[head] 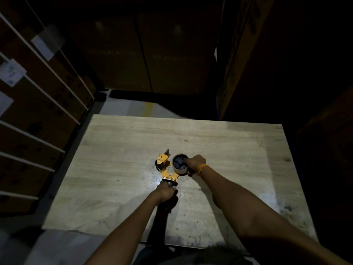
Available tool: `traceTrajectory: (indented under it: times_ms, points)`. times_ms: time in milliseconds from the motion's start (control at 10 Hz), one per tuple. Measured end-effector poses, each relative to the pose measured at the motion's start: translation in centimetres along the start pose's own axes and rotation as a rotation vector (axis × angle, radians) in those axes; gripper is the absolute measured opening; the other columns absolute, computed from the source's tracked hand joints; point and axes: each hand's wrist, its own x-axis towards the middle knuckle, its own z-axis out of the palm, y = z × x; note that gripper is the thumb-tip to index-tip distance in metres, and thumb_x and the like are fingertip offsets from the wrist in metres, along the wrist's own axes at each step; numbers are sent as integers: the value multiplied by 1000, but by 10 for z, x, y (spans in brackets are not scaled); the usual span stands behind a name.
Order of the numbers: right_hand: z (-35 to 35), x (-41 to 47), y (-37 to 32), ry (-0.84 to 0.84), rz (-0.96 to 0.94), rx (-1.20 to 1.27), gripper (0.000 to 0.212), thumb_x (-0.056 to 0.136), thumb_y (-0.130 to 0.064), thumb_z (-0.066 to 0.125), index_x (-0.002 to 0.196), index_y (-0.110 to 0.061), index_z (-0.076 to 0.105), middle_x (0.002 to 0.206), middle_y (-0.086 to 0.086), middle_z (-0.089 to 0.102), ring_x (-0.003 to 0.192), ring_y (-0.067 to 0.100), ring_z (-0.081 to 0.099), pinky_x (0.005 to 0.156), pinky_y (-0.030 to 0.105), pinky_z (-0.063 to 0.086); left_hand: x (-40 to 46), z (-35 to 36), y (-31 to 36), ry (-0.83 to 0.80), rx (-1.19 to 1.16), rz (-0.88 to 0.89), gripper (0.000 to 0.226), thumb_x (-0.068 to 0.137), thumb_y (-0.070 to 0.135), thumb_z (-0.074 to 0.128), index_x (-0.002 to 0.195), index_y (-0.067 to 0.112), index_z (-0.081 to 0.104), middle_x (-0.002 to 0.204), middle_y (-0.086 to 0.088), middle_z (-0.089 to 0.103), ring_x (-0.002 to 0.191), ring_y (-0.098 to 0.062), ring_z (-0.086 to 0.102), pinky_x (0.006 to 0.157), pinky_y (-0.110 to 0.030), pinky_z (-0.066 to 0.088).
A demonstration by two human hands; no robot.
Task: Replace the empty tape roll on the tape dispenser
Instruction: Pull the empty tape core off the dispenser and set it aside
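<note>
An orange tape dispenser (163,167) stands over the middle of a pale wooden table (229,150). My left hand (166,192) is closed around its dark handle at the near end. A tape roll (180,166) sits on the dispenser's black hub. My right hand (194,163) grips that roll from the right, fingers over its rim. An orange thread band circles my right wrist. The blade end of the dispenser points away from me to the left.
Stacked cardboard boxes with white straps and paper labels (11,73) rise along the left. More dark boxes (152,54) stand behind the table and at the right. A grey floor strip (137,108) shows beyond the table's far edge. The scene is dim.
</note>
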Motion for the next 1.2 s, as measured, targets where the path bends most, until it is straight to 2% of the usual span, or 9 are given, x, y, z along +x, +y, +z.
traceTrajectory:
  times_ms: [200,300,400,500,600,700,800,1000,1200]
  points:
    - [-3,-2,-15,-41,-36,-199,47,101,-40,57,65,-11,52,85,13,72,86,30,68,73,39,52,25,23,-11,50,-41,-60,43,79,23,63,117,3,58,118,-12,65,99,-25,60,95,-38,55]
    - [-8,-8,-20,-115,-57,-252,39,105,-39,49,84,-7,58,98,15,61,94,31,61,79,38,48,7,21,10,56,-23,-84,14,84,13,63,88,14,49,103,-9,56,95,-24,53,90,-39,54]
    - [-10,-6,-20,-158,-66,-264,37,105,-39,49,94,-5,57,107,19,61,100,33,61,86,41,50,-5,17,25,58,79,-131,17,90,14,61,103,8,50,106,-4,46,99,-22,45,84,-27,41]
    - [-14,-5,-11,-90,-83,-249,46,101,-42,57,68,-10,51,81,14,60,76,28,58,69,35,45,6,21,23,29,106,-151,63,75,27,58,130,-1,48,135,-14,50,103,-25,47,87,-30,42]
    - [-17,1,-2,-22,-129,-259,51,94,-44,68,60,-10,52,59,7,52,62,26,56,61,32,42,-8,12,30,-17,183,-98,34,100,17,51,131,3,52,141,-16,49,130,-33,47,108,-30,37]
    - [-24,-2,-7,-46,-232,-305,59,79,-59,78,94,-4,66,86,14,65,85,30,64,71,35,49,-6,10,28,-10,177,-82,39,101,15,48,137,-1,51,145,-20,47,134,-34,46,115,-34,39]
    - [-18,-9,-21,-99,-424,-543,129,60,-61,90,158,-11,24,152,19,41,135,40,46,105,48,50,-1,11,25,-6,119,-116,45,95,13,58,136,-1,45,138,-15,49,113,-23,51,95,-31,48]
    - [15,-24,-42,57,-655,-941,71,76,-27,82,137,-10,51,127,22,56,110,44,60,83,48,56,-4,3,33,-54,128,-171,33,102,18,54,129,1,60,88,-1,59,130,-30,60,81,-28,45]
    - [-1,-39,-56,26,-705,-991,53,64,-30,88,111,-13,68,104,17,68,91,39,67,74,41,56,29,9,30,-42,180,-194,46,99,25,54,141,4,59,131,-9,63,132,-28,59,83,-30,43]
